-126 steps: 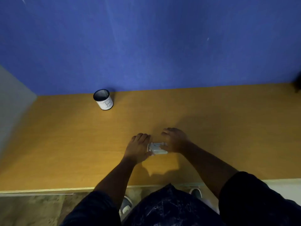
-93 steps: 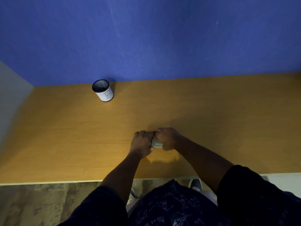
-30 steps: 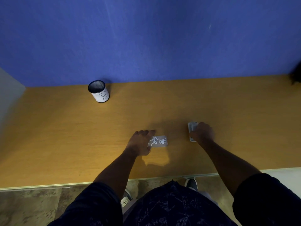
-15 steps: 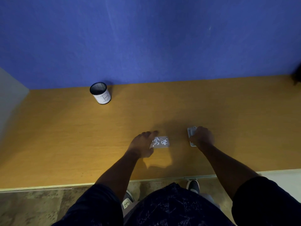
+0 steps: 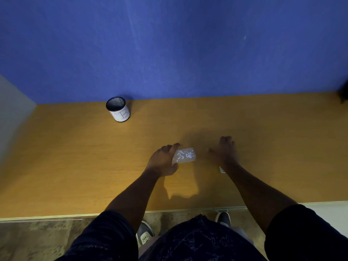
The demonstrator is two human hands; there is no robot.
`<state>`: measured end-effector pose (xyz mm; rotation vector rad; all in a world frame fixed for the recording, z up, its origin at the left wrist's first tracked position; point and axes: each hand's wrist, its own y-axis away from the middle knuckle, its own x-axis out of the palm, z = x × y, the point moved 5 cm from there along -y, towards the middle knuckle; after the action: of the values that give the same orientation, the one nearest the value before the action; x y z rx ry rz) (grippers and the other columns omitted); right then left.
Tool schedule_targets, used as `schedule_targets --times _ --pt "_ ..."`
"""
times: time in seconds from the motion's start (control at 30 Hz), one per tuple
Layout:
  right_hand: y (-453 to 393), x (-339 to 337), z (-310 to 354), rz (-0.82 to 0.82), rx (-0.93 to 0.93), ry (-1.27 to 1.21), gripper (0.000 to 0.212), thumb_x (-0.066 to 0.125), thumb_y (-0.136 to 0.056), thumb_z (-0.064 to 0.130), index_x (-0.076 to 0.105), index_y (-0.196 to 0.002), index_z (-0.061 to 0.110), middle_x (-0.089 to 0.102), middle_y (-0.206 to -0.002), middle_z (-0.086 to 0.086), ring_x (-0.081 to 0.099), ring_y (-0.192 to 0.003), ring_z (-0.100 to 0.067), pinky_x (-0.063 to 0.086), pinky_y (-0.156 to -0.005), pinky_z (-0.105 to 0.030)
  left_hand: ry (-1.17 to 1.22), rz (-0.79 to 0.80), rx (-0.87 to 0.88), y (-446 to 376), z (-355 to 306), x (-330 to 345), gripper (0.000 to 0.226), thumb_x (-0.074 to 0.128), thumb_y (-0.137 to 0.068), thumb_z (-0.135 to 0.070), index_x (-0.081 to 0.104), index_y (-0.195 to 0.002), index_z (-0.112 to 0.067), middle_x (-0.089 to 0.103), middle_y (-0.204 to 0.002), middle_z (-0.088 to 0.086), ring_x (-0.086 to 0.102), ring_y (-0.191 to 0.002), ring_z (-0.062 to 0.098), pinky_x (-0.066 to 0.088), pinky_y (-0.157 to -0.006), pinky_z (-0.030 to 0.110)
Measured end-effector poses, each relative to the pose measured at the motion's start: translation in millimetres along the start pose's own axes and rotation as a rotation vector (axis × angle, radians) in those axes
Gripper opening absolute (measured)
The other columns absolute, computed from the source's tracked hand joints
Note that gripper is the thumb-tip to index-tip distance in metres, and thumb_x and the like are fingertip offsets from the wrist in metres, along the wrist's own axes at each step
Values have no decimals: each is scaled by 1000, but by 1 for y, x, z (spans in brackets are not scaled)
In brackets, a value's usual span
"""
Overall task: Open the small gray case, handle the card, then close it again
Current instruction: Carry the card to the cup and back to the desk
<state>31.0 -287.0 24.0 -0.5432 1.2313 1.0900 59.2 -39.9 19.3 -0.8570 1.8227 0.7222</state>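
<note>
Presently, well beyond and to the left of the left hand [image 5: 162, 162], a white cup with a dark rim [image 5: 118, 110] stands upright on the wooden table [image 5: 75, 157], marked with a hand-drawn letter. The left hand rests palm down, fingers loosely curled, with its fingertips touching the left edge of a flat gray piece [image 5: 185, 155] that lies on the table and shows white specks on its upper face; whether this is the card or part of the case cannot be told. That piece sits between the two hands, nearer the left. The right hand [image 5: 226, 153] is spread open, palm down, gripping nothing visible. Just beneath its wrist, on the near side, a small pale corner [image 5: 222, 170] of another item shows, mostly hidden by the forearm.
</note>
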Motion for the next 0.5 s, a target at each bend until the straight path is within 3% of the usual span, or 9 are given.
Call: schedule_targets --times 0.07,0.17,0.23,0.33,0.5 --pt "-9 10 23 114 -72 -227 54 65 -91 36 55 -125 -4 58 -126 -22 56 -118 -38 43 -97 -38 2 -29 -3 -3 2 -7 82 66 -75 -35 31 -148 -22 58 -131 9 59 -115 32 56 -86 42" --pt "-10 24 47 332 17 -534 37 55 -97 31 65 -117 1 68 -118 -21 64 -108 -37 51 -98 -46 -14 -76 -6 -7 6 -22 81 67 -76 -35 33 -148 -22 59 -132 8 60 -114 31 56 -84 40" --pt "-9 30 59 349 53 -724 27 55 -96 21 70 -101 0 72 -97 -25 69 -80 -33 60 -78 -45 -21 -99 -15 -9 9 -32 80 67 -76 -34 33 -148 -22 59 -132 8 60 -114 31 55 -84 40" --pt "-7 30 79 359 64 -900 13 56 -95 5 68 -93 0 66 -78 -20 63 -56 -19 51 -48 -24 -38 -116 -23 -12 17 -45 81 68 -76 -33 32 -148 -23 58 -133 8 59 -115 30 55 -84 39" --pt "-21 30 114 417 111 -1009 19 57 -90 -8 64 -75 2 62 -53 -10 59 -37 -11 42 -37 -18 -70 -149 -59 -19 41 -67 81 66 -76 -33 30 -148 -25 57 -134 8 59 -116 30 56 -84 39"
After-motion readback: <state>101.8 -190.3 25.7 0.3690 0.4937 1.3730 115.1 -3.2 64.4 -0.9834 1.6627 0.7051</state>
